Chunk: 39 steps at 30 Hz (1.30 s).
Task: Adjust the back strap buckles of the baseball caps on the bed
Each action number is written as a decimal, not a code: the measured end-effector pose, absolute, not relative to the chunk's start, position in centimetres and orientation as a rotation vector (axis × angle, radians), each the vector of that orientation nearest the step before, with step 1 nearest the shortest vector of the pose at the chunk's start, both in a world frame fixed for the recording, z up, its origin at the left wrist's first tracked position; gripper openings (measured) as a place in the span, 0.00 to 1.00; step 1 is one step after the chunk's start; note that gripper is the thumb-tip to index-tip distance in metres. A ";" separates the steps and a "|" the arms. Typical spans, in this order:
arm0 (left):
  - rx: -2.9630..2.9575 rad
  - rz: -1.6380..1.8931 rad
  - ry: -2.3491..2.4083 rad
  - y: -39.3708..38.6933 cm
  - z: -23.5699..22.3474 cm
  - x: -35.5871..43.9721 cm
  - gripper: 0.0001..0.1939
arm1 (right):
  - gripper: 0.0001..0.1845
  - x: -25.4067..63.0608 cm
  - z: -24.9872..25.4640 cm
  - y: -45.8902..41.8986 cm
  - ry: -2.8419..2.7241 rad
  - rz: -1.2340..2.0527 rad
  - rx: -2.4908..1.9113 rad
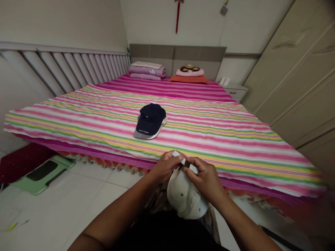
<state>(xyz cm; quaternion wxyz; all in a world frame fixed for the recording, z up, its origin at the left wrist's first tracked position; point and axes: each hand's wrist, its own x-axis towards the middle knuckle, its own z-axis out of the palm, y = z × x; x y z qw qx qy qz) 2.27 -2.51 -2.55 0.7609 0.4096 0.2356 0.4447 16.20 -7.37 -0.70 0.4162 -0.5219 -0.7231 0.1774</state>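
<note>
Close to my body, at the front edge of the bed, I hold a cream baseball cap (184,195) with its crown hanging down toward my lap. Its pale back strap, with a dark buckle-like piece in the middle, runs between my hands. My left hand (167,167) pinches the strap's left part between thumb and fingers. The right side of the strap is gripped by my right hand (202,174). Farther off on the bed lies a navy cap (151,116), with small white lettering on its brim. A grey-white cap (159,131) shows from underneath it.
The bed (217,129) has a striped cover. Folded purple bedding (148,71) and an orange pillow (190,79) lie by the headboard (180,52). A green plastic stool (49,174) stands on the floor at left, a white nightstand (237,91) at the far right.
</note>
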 end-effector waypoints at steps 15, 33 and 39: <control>1.043 1.044 0.648 -2.0 -3.0 0.9 0.04 | 0.04 17.1 -0.5 -7.7 -1.790 0.527 -1.412; 1.264 0.449 0.526 -0.7 -2.0 0.6 0.17 | 0.16 19.0 -0.3 -7.1 -1.462 1.634 -1.102; 1.214 0.364 0.550 -1.0 -2.6 0.6 0.15 | 0.19 20.0 -2.0 -7.5 -1.289 1.790 -1.065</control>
